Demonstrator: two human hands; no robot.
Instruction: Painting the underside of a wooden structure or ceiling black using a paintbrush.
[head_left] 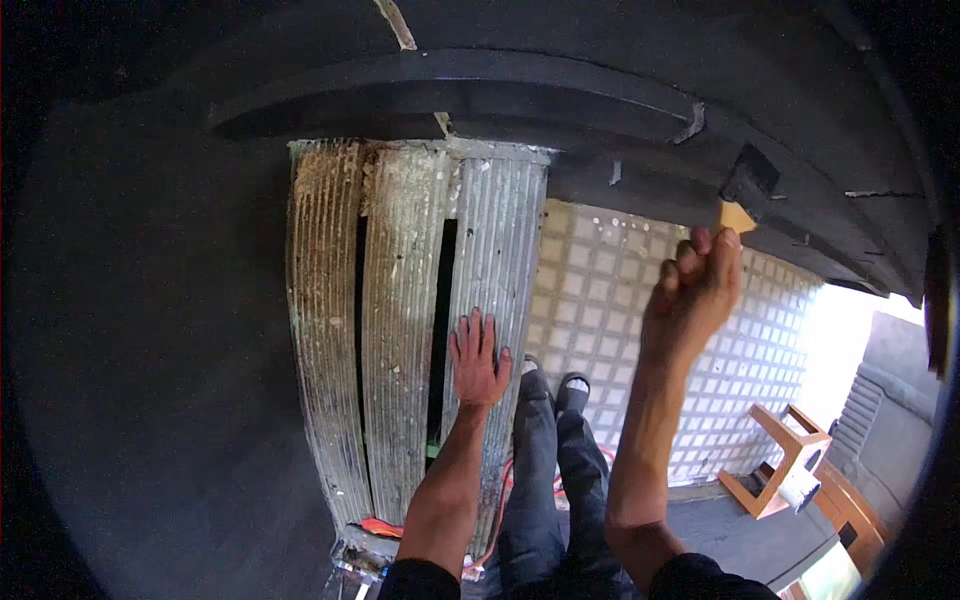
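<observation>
Both forearms bare to above the elbow; dark short sleeves (700,578) show at the lower edge. Left hand (478,358) and right hand (695,290) ungloved, no rings or watch visible. Dark grey trousers (545,480), creased at the knee, end in dark open sandals (572,388) with straps across the toes.
</observation>
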